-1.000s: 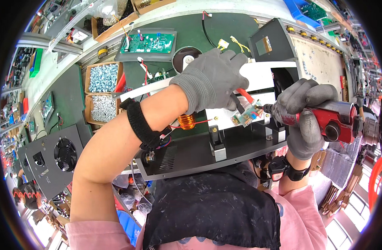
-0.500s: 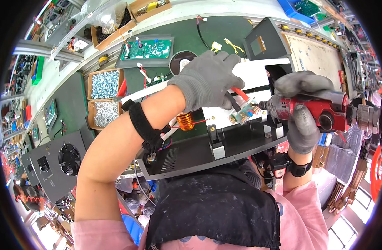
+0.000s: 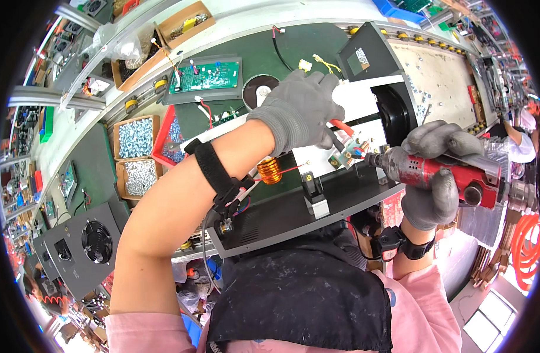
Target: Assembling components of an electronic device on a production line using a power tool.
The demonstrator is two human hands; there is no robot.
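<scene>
My left hand (image 3: 302, 109), in a grey glove, bends over the white plate of an open dark metal chassis (image 3: 270, 220). Its fingers are closed and partly hidden, and a red-sleeved cable (image 3: 342, 127) and a black one come out beside them. These cables run to a small circuit piece with metal terminals (image 3: 343, 159). My gloved right hand (image 3: 432, 176) is wrapped round a red power screwdriver (image 3: 420, 170), held nearly level. The tool's tip is at the right edge of the small circuit piece; contact cannot be made out. A copper coil (image 3: 269, 170) sits left of the plate.
Screw boxes (image 3: 136, 139) and a red bin (image 3: 167, 141) stand at the left. Farther back lie a green circuit board (image 3: 205, 77) on a grey tray and a round toroid (image 3: 260, 91). A dark fan panel (image 3: 84, 247) lies far left. Loose screws dot the pale surface at right.
My view has shifted slightly. The screwdriver has tipped, its rear end lower and its tip still by the circuit piece. My left hand keeps its place over the cables.
</scene>
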